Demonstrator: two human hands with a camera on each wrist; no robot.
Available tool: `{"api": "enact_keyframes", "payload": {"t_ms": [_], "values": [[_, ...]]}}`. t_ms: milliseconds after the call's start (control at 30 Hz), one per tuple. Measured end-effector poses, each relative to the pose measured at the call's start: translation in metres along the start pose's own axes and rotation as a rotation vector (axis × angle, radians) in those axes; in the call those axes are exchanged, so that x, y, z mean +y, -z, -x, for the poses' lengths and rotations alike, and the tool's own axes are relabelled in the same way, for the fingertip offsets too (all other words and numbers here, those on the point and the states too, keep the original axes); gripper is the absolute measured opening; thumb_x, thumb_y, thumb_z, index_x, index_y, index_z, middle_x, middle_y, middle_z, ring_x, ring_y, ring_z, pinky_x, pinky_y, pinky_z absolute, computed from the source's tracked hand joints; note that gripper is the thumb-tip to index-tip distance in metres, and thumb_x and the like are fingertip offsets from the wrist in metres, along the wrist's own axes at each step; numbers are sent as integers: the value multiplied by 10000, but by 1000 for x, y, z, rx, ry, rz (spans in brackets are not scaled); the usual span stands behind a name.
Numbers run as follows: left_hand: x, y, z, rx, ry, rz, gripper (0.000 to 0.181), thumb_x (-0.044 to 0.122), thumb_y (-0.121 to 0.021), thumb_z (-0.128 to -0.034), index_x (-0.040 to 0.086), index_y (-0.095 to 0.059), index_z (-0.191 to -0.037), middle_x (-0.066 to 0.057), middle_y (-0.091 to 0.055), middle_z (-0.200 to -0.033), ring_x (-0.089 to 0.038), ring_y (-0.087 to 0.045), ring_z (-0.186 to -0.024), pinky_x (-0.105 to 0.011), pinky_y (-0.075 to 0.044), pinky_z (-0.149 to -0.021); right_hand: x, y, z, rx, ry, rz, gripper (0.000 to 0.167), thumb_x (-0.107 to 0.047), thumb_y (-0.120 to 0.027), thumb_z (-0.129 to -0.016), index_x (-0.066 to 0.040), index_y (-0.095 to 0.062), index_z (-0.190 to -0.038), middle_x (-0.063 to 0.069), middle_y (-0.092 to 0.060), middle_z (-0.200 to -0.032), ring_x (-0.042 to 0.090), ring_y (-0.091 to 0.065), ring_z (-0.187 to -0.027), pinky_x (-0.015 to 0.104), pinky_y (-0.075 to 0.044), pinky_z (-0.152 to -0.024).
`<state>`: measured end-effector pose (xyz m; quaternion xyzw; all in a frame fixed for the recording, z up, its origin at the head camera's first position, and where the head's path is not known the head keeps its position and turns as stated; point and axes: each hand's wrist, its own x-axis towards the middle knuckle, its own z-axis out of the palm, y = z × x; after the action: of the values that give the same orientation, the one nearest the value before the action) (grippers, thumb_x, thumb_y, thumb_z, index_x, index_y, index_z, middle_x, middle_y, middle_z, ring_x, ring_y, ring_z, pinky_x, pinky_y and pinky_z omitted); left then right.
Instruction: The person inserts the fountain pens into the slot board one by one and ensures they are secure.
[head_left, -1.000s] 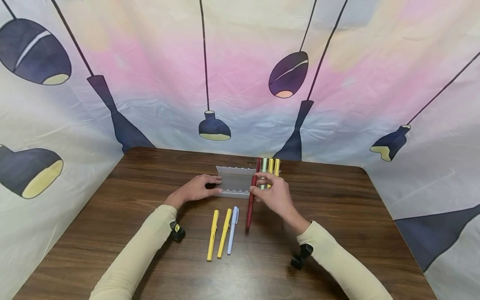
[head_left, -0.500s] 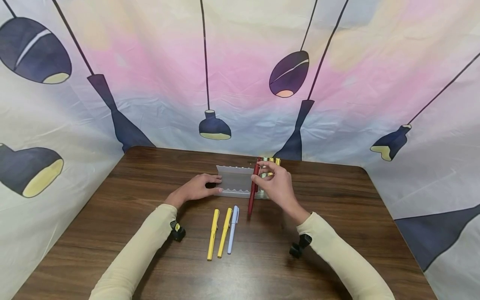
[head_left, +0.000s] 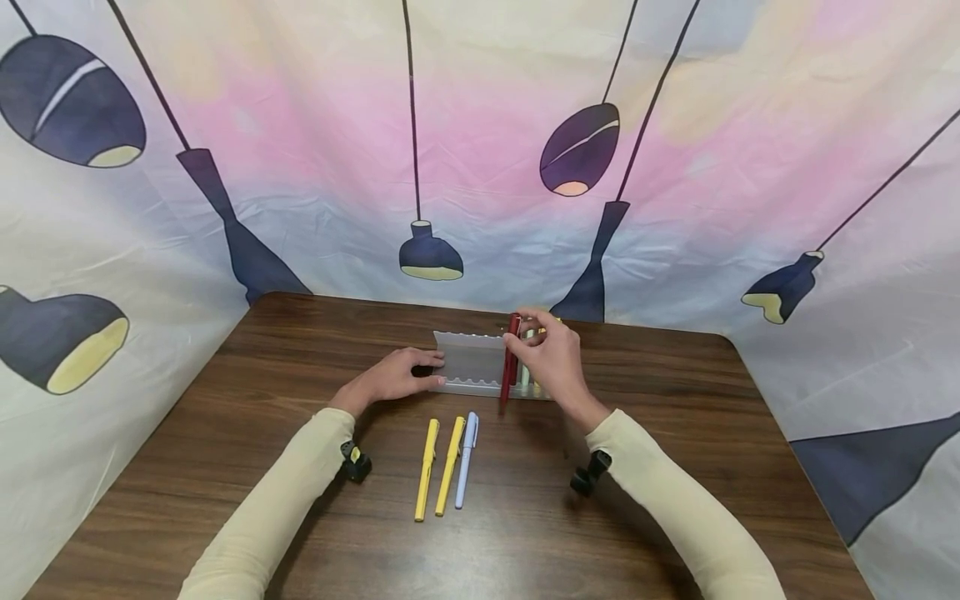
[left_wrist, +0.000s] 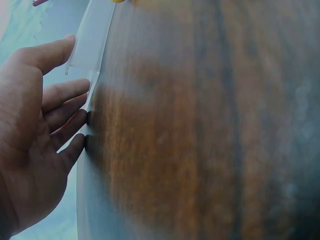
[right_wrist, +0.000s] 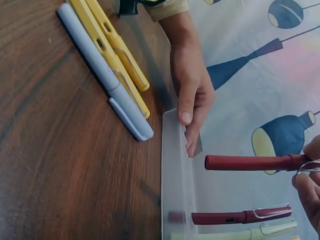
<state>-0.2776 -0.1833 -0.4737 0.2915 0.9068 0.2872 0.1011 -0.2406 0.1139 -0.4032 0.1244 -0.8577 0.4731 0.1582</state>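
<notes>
My right hand [head_left: 555,357] pinches a red capped pen [right_wrist: 250,163] by its clip end, above the clear pen tray [head_left: 471,365]. Directly under it, in the right wrist view, a second dark red pen [right_wrist: 232,218] lies in a notch of the tray, with a pale green pen [right_wrist: 245,233] beside that one. Yellow at the tray's right end is mostly covered by my right hand. At the opposite end, my left hand [head_left: 393,375] touches the tray, thumb at the front corner and fingers along the side.
Two yellow pens [head_left: 427,471] and a light blue pen [head_left: 466,462] lie side by side on the wooden table [head_left: 315,542], in front of the tray. Behind the table hangs a cloth backdrop [head_left: 495,150] printed with lamps.
My right hand has carried the red pen away from me, from overhanging the tray's front to over the tray beside the seated pens. My left hand has stayed at the tray's left end.
</notes>
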Motion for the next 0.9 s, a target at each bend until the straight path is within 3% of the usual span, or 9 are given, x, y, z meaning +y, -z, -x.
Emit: {"api": "enact_keyframes", "payload": {"t_ms": [533,900], "values": [[0,1,0,-10,6,0,559,422,-617,-1020,24,-609,-1414,-153,-494,-1542,-383,-419,-1448,-568,-361,-1159,12,-18,-19,74,94,39,392,-233,-796,-910,-108,-696,-1268,84,-736,-991,181,-749,-764,378,-604,-636],[-2,1,-1,-7,15,5,571,446,-616,-1014,40,-612,-1416,-136,-490,-1549,-367,-416,-1453,-553,-362,-1163,18,-25,-21,92,96,53,390,-230,-805,-901,-102,-695,-1253,99,-745,-997,195,-752,-755,424,-600,-692]]}}
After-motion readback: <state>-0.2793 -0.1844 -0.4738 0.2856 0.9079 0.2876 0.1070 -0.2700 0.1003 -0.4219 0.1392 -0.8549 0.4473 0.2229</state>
